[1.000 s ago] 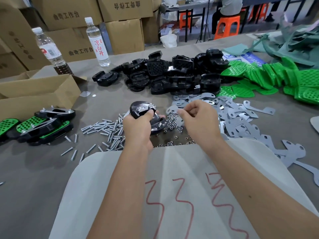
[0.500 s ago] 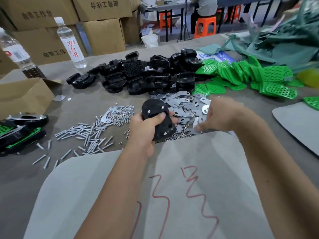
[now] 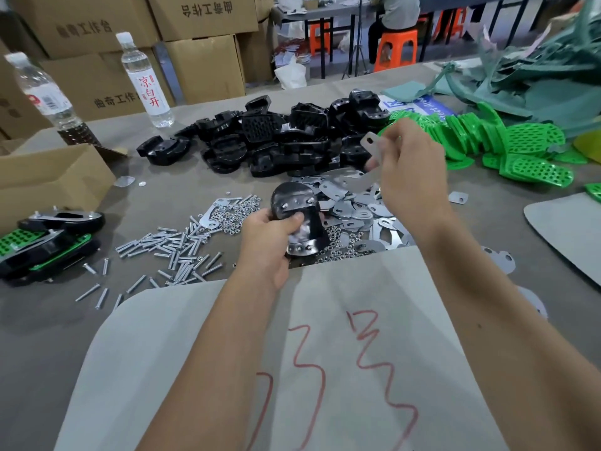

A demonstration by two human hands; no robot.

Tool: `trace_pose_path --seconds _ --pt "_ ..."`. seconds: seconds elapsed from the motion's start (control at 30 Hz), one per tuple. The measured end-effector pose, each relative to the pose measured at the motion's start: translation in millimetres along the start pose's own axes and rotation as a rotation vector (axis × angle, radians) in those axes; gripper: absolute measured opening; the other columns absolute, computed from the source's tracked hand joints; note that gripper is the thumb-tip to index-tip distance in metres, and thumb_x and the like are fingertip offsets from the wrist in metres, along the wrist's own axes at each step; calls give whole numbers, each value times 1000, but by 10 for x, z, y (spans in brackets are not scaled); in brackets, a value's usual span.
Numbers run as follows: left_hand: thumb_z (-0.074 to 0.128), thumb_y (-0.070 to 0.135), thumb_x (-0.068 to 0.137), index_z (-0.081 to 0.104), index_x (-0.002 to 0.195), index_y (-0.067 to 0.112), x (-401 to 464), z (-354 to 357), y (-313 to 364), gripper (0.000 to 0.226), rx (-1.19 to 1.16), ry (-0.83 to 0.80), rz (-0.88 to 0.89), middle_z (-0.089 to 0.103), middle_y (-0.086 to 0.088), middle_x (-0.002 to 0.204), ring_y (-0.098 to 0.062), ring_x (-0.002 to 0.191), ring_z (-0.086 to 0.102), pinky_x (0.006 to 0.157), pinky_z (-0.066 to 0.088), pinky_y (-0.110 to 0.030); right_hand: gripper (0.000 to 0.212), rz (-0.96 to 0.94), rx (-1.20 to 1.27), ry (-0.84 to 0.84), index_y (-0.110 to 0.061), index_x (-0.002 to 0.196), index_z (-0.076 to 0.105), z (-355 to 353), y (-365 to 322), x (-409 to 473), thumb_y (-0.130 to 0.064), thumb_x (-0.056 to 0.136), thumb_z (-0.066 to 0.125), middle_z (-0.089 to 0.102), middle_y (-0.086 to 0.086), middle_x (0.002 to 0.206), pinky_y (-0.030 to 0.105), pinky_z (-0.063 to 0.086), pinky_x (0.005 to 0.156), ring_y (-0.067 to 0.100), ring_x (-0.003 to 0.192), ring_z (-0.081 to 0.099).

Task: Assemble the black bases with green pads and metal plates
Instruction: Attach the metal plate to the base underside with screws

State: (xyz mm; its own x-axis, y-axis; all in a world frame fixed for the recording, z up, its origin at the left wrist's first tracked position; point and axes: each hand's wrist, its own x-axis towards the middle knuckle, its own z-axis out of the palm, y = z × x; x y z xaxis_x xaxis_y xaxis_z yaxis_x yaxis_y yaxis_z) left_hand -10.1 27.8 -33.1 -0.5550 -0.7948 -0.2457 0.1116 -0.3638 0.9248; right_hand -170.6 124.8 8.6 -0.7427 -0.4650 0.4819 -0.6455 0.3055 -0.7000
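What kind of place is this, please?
Probably a small assembly workshop: loose piles of black bases, green pads and metal plates cover the table, with stacked cartons behind.

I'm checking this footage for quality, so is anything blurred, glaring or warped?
Head view: the metal plate in the right hand is motion-smeared; glare spots sit on the black base gripped by the left hand; wide-angle distortion bends the table edges and cardboard boxes.

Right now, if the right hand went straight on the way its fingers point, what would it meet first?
Probably the pile of black bases. The right hand holds a metal plate, fingers pointing up-left toward that pile, though its height above the table is unclear.
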Motion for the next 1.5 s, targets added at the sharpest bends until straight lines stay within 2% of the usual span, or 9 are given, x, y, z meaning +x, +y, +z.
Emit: trace_pose_path --seconds 0.13,0.33,0.5,0.6,0.67,0.77,0.93,1.2,1.5 --pt "61 -15 90 73 99 17 15 -29 18 35 10 51 53 76 -11 95 -32 81 73 65 63 -50 25 111 667 -193 -21 86 56 286 -111 -207 -14 108 48 59 4 64 21 37 38 23 45 57" --pt "65 -12 89 75 95 19 53 -59 30 33 13 153 125 78 -8 94 -32 86 75 73 65 -53 20 226 785 -377 -22 103 58 521 20 -409 -6 99 46 59 -6 68 22 39 44 11 56 52" --pt "66 -11 88 75 89 20 99 -111 43 32 -23 228 133 78 -7 95 -38 96 74 81 62 -58 20 243 897 -237 -19 108 62 525 19 -382 -1 103 57 74 -4 77 21 47 55 13 62 58" --pt "68 -10 86 76 83 22 116 -144 29 33 20 256 180 79 1 82 -28 81 77 64 65 -46 25 249 937 -199 -24 107 76 500 27 -367 -3 97 68 75 0 79 19 51 67 11 76 68" --pt "70 -3 83 75 86 23 113 -136 15 26 130 279 263 78 1 84 -29 82 77 69 64 -51 27 207 985 -244 -25 110 78 501 -8 -391 -4 93 73 74 -1 77 19 52 69 11 76 70" --pt "75 1 81 68 101 19 79 -89 4 27 268 324 419 76 -5 98 -27 94 74 89 60 -50 27 149 955 -304 -18 107 71 579 -111 -481 -12 84 83 77 6 76 32 54 69 20 71 69" --pt "83 7 81 57 95 26 41 -54 -51 35 279 360 478 73 0 95 -10 84 72 76 58 -29 22 145 822 -274 -16 92 69 666 -168 -574 -14 81 88 76 9 73 37 52 66 20 63 66" --pt "80 -3 78 67 105 8 74 -98 -17 32 190 338 365 76 -10 97 -27 90 76 87 62 -48 29 203 706 -194 -20 82 68 681 -159 -611 -29 73 94 77 2 73 39 57 70 27 71 74" --pt "78 -8 78 66 103 8 24 -91 42 32 102 323 276 76 -14 100 -29 91 75 86 62 -50 40 302 649 -257 -9 72 67 678 -178 -614 -38 71 95 71 11 61 26 45 51 14 47 56"
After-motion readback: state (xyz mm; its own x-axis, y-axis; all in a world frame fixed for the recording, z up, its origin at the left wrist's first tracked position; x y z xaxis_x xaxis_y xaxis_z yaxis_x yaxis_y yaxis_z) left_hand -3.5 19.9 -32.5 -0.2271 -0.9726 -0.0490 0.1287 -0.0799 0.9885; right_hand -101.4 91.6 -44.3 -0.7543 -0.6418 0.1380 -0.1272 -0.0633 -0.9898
